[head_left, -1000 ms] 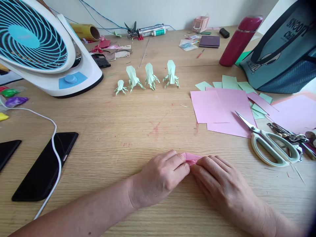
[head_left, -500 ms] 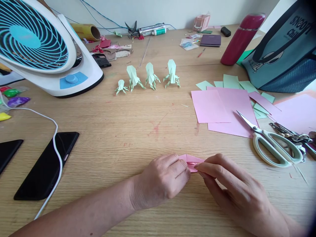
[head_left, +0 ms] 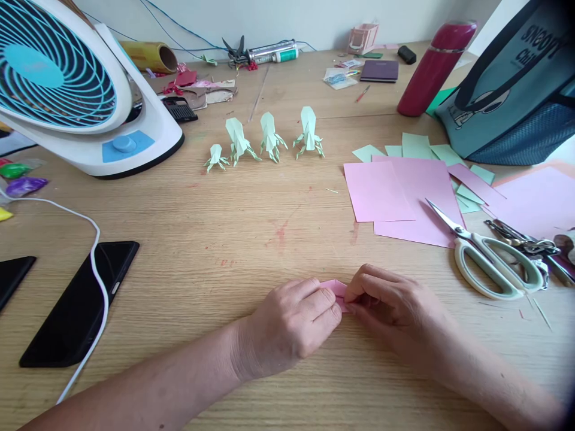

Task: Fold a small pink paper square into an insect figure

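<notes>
I have a small pink piece of folded paper low on the pale wood-grain table, well apart from its far edge along the wall; the near edge is out of view. My left hand is curled over the piece's left part, fingers drawn together on it; where that thumb sits I cannot tell. My right hand pinches the right end between thumb and forefinger, so only a short stretch shows between the two.

I judge it next to weightless, asking for control rather than strength. It should be firm along the folds and soft at any loose flap, where a hard squeeze could leave a stray crease or a tear. The four pale-green folded-paper figures toward the far edge stand on thin legs, which suggests paper of this kind holds a fold well. I expect little slipping, though layers might slide over one another. The best hold, I think, is at the two ends, one hand bracing, the other using fingertips at the flap's edge.
</notes>
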`<action>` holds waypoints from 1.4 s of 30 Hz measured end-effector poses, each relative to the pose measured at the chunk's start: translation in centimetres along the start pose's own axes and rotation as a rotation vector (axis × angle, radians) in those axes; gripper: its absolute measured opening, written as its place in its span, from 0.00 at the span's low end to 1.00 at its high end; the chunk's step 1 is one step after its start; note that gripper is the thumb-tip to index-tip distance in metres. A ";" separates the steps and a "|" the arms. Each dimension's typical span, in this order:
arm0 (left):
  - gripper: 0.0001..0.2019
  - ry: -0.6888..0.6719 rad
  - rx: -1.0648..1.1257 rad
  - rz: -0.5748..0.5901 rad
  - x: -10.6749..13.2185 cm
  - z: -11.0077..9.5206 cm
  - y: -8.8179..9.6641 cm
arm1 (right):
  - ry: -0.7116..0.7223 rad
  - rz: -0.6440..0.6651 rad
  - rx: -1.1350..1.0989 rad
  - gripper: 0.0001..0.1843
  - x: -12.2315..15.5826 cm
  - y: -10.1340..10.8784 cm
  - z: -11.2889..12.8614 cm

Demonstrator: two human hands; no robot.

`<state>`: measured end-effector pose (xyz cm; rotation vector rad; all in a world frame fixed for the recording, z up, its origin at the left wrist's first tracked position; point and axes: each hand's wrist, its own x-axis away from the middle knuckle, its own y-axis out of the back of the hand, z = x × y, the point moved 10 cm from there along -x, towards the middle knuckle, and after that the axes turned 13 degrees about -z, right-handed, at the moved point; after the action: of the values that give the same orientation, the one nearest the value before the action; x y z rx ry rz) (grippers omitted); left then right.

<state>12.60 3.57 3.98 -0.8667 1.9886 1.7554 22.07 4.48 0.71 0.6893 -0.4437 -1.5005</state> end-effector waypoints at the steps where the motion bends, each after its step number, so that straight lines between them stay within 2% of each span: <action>1: 0.09 0.003 0.007 0.002 0.0 0.0 0.0 | 0.004 0.000 0.016 0.11 -0.1 0.0 0.0; 7: 0.07 0.043 0.026 -0.027 0.0 0.4 0.1 | 0.001 0.012 0.066 0.12 -0.6 -0.2 -0.2; 12: 0.08 0.064 0.000 -0.008 0.2 0.7 -0.1 | 0.002 -0.006 0.140 0.08 -1.0 -0.3 0.0; 23: 0.07 0.093 -0.017 0.020 0.3 0.4 -0.2 | 0.035 -0.011 0.260 0.09 -0.7 -0.8 0.5; 30: 0.06 0.015 -0.051 0.001 0.2 -0.3 -0.2 | -0.054 0.047 0.150 0.07 -0.9 -0.3 -0.4; 36: 0.09 0.036 -0.009 0.011 0.1 -0.2 -0.2 | -0.145 0.135 -0.022 0.08 -1.1 0.0 -1.2; 42: 0.07 0.038 -0.025 0.002 0.3 0.0 -0.3 | -0.098 0.114 0.117 0.04 -1.2 -0.2 -1.0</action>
<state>12.59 3.45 3.59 -0.9135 1.9953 1.7816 22.53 5.77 0.06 0.6726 -0.6395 -1.4128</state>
